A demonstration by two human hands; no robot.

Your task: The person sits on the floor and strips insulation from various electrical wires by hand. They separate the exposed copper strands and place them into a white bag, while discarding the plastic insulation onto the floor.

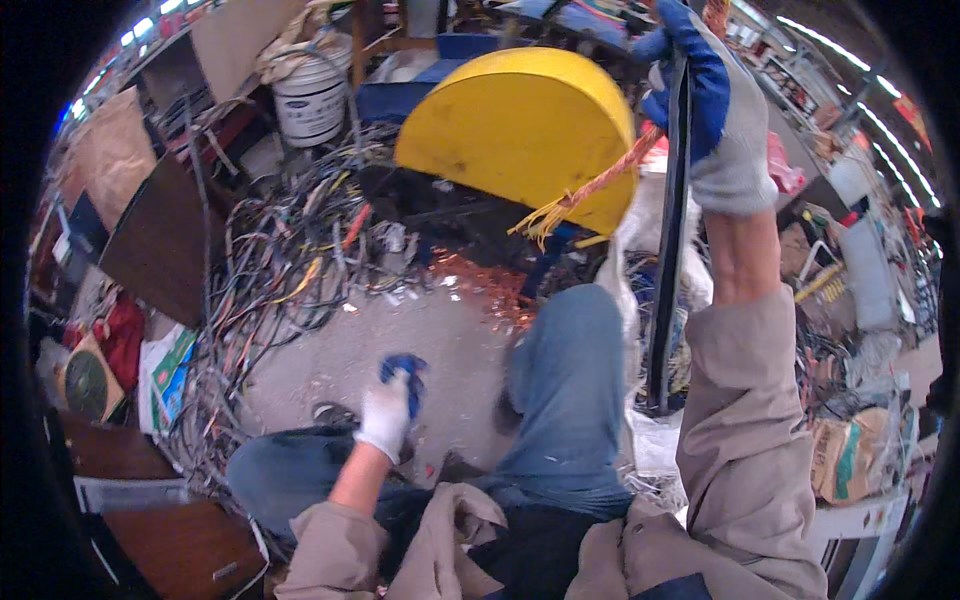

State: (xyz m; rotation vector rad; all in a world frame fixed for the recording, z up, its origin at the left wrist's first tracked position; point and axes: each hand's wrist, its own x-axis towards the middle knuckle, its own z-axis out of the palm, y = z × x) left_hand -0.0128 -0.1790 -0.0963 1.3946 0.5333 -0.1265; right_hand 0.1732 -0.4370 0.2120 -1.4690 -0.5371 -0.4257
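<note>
My right hand [715,120], in a white glove with blue coating, is raised at the upper right. Its fingers are wrapped round a long black strip [668,270] that hangs down beside my knee. An orange twisted bundle of strands [620,168] runs past the same hand, its yellow end frayed and loose; whether the fingers grip it too I cannot tell. Low in front of me my left hand [393,400], gloved the same way, is closed with curled fingers. Anything inside it is hidden. Ahead stands a yellow half-round piece [520,130] with a dark lower side.
Heaps of tangled cables [270,240] lie to the left. Orange scraps [480,285] are scattered on the grey floor [330,370]. A white bucket [308,108] stands far left, brown boards [160,240] lean nearer. A white sack [622,265] stands by my right knee.
</note>
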